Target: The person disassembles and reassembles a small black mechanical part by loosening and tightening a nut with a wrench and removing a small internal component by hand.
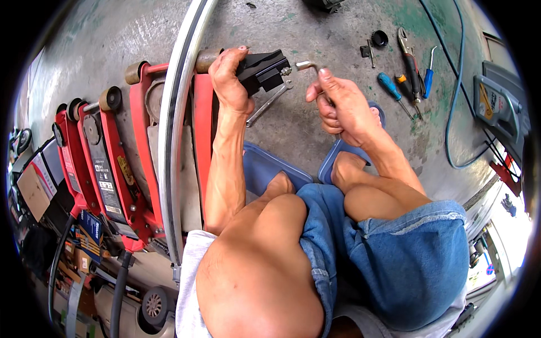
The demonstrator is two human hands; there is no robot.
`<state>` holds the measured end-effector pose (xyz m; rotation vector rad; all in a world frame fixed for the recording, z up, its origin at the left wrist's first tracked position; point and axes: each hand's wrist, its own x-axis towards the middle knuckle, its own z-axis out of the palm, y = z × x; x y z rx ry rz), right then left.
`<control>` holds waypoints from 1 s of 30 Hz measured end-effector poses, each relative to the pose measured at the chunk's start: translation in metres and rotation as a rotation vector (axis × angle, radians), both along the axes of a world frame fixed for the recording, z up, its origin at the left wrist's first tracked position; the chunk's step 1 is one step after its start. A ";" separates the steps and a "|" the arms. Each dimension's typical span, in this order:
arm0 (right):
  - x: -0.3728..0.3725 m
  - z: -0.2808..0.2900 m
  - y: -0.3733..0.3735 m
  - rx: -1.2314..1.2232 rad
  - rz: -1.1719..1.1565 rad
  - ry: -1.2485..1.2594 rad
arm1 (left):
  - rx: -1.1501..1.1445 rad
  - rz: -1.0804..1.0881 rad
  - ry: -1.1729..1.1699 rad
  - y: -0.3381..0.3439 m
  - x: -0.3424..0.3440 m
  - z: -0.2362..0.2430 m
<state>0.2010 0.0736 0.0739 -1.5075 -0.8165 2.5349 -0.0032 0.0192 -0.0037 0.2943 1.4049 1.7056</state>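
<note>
My left hand point(230, 84) grips a black angular part point(260, 70), raised over the floor, with a small bolt point(285, 71) at its right end. Just right of that bolt is the bent silver head of an L-shaped wrench point(306, 66); my right hand point(344, 110) is closed around its handle, which is mostly hidden by my fingers. A gap shows between wrench and bolt. Below the black part a combination wrench point(260, 112) lies on the concrete. A long silver rail point(174, 112) runs upright through the picture beside my left forearm.
Red floor jacks point(143, 169) line the left. On the floor at upper right lie blue-handled screwdrivers point(389, 84), pliers point(414, 67), a black cap point(380, 38) and a blue hose point(448, 141). A grey case point(496, 107) stands far right. My sandalled feet are below my hands.
</note>
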 end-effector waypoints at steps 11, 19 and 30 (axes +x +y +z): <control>0.004 0.008 0.011 0.846 0.301 -0.043 | -0.066 -0.087 -0.525 0.000 0.008 0.034; 0.005 -0.001 0.020 1.115 0.343 0.128 | -0.144 -0.231 -0.684 -0.003 0.016 0.051; 0.011 -0.010 0.040 1.430 0.587 0.213 | -0.317 -0.194 -0.850 -0.020 0.037 0.059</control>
